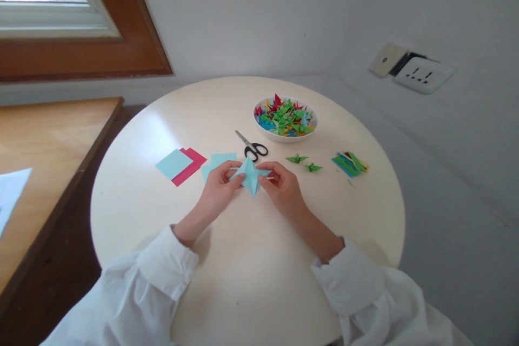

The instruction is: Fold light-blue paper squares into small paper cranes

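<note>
Pinched from both sides, the folded pale-blue paper [250, 175] sits between my left hand [219, 181] and my right hand [281, 184], each closed on one of its side points with thumb and fingertips, so neither hand is free. It is held just above the round cream table [243, 281], near the middle and a little toward the far side, its lower point aimed back at me. From here I judge it almost weightless and only as stiff as its creases make it: thin, easily crushed or torn at the tips, and likely to spring open if the pinch slackens, so the layered flaps near the centre look the safest place to hold it, rather than the thin points. Just beyond it lie black-handled scissors [252, 146], and part of a flat blue sheet [221, 160] shows behind my left hand. Further left, another blue sheet [174, 164] overlaps a red one [193, 167]. To the right are two small green folded figures [297, 159] [313, 167] and a stack of coloured strips [351, 164], with a white bowl [284, 139] of many-coloured folded pieces behind them. I can read no brand, label or writing anywhere; the wall socket [424, 74] shows no legible marking.
</note>
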Motion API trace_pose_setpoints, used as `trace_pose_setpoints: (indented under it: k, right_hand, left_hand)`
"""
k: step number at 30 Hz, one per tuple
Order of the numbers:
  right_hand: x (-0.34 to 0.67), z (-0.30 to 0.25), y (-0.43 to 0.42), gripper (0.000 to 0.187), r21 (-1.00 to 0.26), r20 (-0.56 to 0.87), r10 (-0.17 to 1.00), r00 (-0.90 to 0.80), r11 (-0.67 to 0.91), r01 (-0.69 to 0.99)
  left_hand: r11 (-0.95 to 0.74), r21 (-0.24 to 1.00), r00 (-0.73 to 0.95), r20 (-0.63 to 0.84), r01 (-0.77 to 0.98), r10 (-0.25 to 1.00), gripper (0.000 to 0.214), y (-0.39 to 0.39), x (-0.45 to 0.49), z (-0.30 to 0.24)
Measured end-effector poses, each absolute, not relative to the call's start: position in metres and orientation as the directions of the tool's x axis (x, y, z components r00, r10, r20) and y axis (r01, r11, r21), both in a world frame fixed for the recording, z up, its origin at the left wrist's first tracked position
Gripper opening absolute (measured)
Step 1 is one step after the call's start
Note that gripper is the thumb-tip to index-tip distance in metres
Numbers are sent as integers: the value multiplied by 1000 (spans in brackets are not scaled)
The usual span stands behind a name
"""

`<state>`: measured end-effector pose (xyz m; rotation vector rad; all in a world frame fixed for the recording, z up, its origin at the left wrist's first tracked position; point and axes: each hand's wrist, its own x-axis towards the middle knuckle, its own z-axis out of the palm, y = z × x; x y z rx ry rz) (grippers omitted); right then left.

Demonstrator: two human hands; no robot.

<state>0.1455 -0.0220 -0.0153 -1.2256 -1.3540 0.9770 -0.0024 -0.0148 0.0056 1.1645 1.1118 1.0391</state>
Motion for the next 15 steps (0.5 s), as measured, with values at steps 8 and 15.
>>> trace_pose_setpoints:
  k: [8,15]
  right_hand:
    - [146,-18,-22,23,-963,178,984,14,172,207]
    - [146,-18,-21,25,-963,183,983,16,176,204]
  left_hand:
    - [84,993,103,-76,-77,992,28,-13,-3,3]
    - [126,979,97,-112,-161,989,33,-13,-2,3]
